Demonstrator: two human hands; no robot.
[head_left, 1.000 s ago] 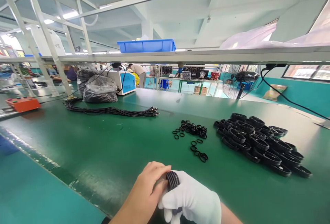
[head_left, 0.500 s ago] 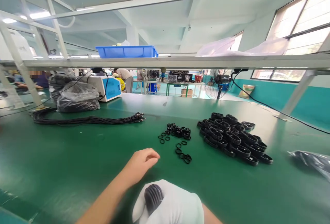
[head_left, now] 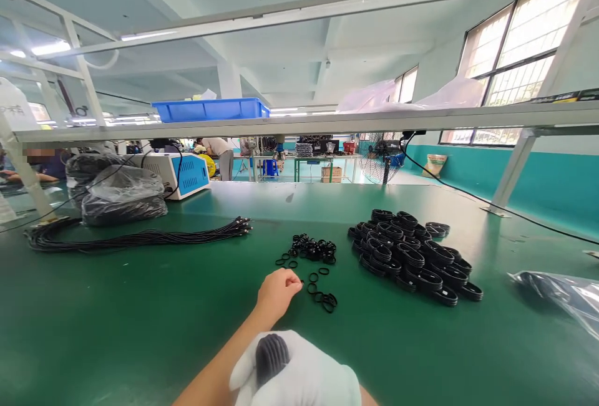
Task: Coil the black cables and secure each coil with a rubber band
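Note:
My bare left hand (head_left: 278, 294) is over the table beside the small black rings, its thumb and fingertips pinched together. A small dark bit, which looks like the edge of a black ring, shows at the fingertips; most of it is hidden. Below it, my right hand (head_left: 304, 372) wears a white glove and is closed around a coiled black cable (head_left: 272, 358), whose ribbed loops show between thumb and fingers. The pile of small black rings (head_left: 312, 249) lies just beyond my left hand, with several loose rings (head_left: 322, 299) nearer to me.
Many coiled black cables (head_left: 412, 256) are heaped on the green table (head_left: 140, 306) at right. A bundle of straight black cables (head_left: 140, 239), a bagged heap (head_left: 124, 194) and a blue-white machine (head_left: 182, 175) stand left. Overhead runs a shelf (head_left: 304, 122) with a blue tray (head_left: 210, 108).
My left hand has moved forward and right to the rings, and its fingers have pinched together. My right hand still holds the coiled cable. The camera view has shifted slightly.

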